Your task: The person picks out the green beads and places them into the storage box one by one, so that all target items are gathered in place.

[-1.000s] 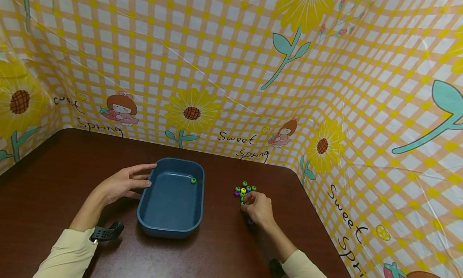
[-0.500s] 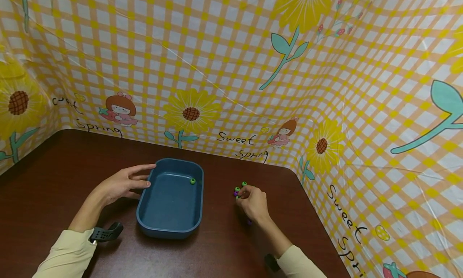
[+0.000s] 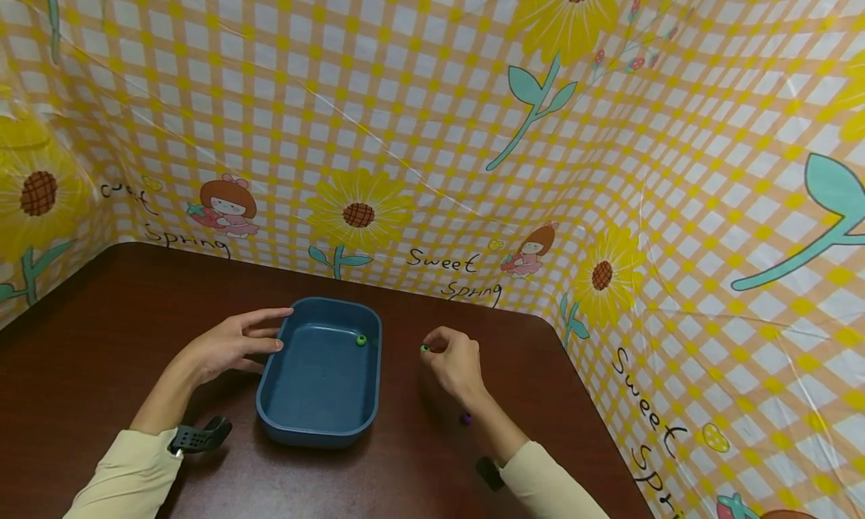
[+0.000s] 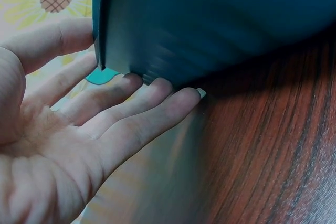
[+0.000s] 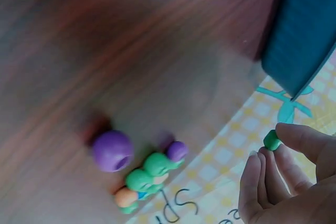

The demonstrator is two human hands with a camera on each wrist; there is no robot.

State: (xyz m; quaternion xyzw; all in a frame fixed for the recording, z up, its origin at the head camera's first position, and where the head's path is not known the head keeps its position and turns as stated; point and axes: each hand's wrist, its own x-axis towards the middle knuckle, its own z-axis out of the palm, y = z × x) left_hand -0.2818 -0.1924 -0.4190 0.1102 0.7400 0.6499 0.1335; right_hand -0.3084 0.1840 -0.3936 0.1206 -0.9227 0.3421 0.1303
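Between thumb and fingers my right hand (image 3: 458,365) pinches a green bead (image 5: 271,140), raised off the table to the right of a blue rectangular bin (image 3: 317,387). Inside that bin, near its far right corner, lies another green bead (image 3: 361,340). My left hand (image 3: 233,342) touches the bin's left wall with outstretched fingers; the left wrist view shows its fingertips (image 4: 184,100) against the lower side. A purple bead (image 5: 113,151) sits apart from a cluster of green beads (image 5: 156,164), an orange bead (image 5: 126,197) and more; in the head view my right hand hides this cluster.
A dark brown wooden table (image 3: 223,474) bears everything. Checked cloth (image 3: 432,166) with sunflowers rises as walls at the back and right. Each wrist wears a black strap, the left strap (image 3: 203,435) standing near the bin's front left corner.
My right hand has moved left from the bead cluster toward the bin, lifting a green bead. The left hand and the bin stay in place.
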